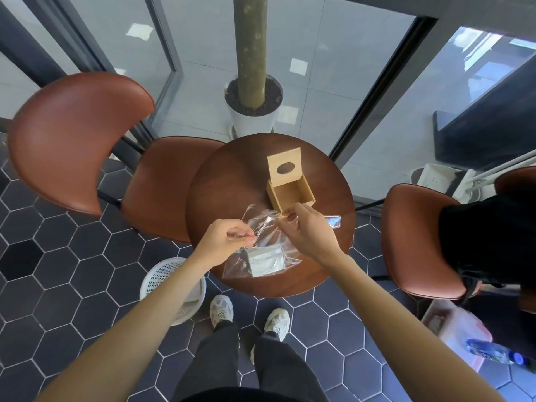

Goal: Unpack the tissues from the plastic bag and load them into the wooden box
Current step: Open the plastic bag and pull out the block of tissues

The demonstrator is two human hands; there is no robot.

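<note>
A clear plastic bag (261, 250) is held above the near part of a round wooden counter (232, 181). Its upper edge is pinched by the left hand (224, 242) between thumb and fingertips, and the opposite part of the mouth is gripped by the right hand (307, 232), so the film is stretched between the two. The exact line of the bag's opening is hard to make out, because the crumpled film is transparent and catches glare. Inside the lower part of the bag a pale stack of tissues (265, 261) can be seen, though its edges are blurred by the plastic and no count can be given. The lower end of the bag appears to rest on the counter.

Just beyond the right hand stands the wooden box (291, 194), open, with its lid (284, 166) tilted up at the far side; an oval slot is cut in the lid. The near corner of the box is partly covered by the right fingers. A small shiny object (333, 220) lies on the counter to the right of that hand, half hidden by it, and cannot be identified.

At the lower right edge a bottle with a blue label (499, 353) is cut off; its printing is too blurred to be read. No other writing is legible.
</note>
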